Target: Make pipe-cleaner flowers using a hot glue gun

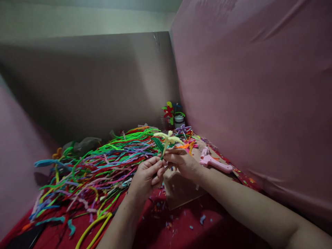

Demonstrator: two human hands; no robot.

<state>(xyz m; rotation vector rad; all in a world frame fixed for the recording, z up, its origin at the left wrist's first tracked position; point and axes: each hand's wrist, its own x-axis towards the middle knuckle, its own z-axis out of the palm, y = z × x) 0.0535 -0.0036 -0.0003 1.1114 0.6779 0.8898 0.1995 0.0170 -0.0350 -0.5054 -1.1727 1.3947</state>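
Observation:
My left hand (146, 176) and my right hand (181, 162) meet in the middle, both pinched on the stem of a small pipe-cleaner flower (168, 139). The flower has pale yellow petals and a dark green leaf, and it stands upright above my fingers. Both hands hover over a brown cardboard piece (178, 188) on the red cloth (181, 228).
A big heap of coloured pipe cleaners (98, 166) spreads to the left. A pink glue gun (215, 162) lies to the right of my hands. A finished red flower (168, 111) and a small jar (178, 121) stand at the back. Pink cloth walls (259, 86) close in on the right.

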